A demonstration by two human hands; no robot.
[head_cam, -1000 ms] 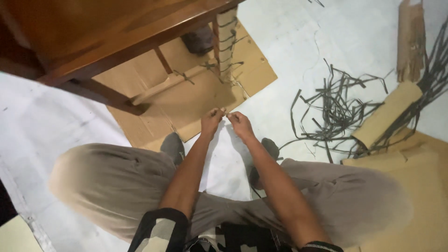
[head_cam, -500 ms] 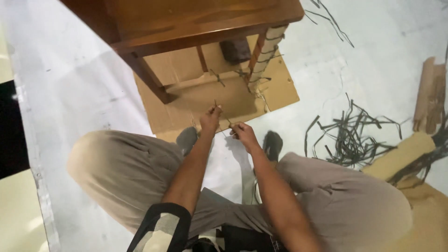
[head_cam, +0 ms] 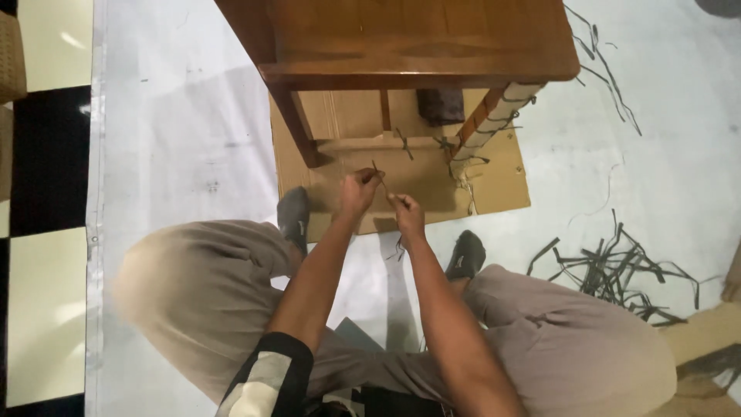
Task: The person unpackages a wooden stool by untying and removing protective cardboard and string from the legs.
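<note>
Strip (head_cam: 380, 176), thin and dark, runs between both hands just in front of the near edge of the cardboard (head_cam: 509, 185), above the white floor sheet (head_cam: 185, 154) between the person's two shoes. It looks light and limp, more like a flat band or cord than anything stiff, so it should bend freely and carry no weight worth noting; it may slip through bare fingers if gripped loosely, and a pinch close to each end seems the sensible hold, with some tension kept between the two grips. The left hand (head_cam: 359, 193) is closed, thumb and forefinger pressed together on the strip's upper end, which pokes up past the knuckles. The right hand (head_cam: 405, 212) is also closed, fingertips pinching the lower part just beside the left hand; the rest of its fingers are curled in. How much of the strip hangs below I cannot tell. Beyond the hands a wooden table (head_cam: 417, 38) stands on the cardboard, its right leg (head_cam: 482, 123) wound with similar bands. A loose heap of dark strips (head_cam: 610, 266) lies well apart toward the right edge of the sheet.
</note>
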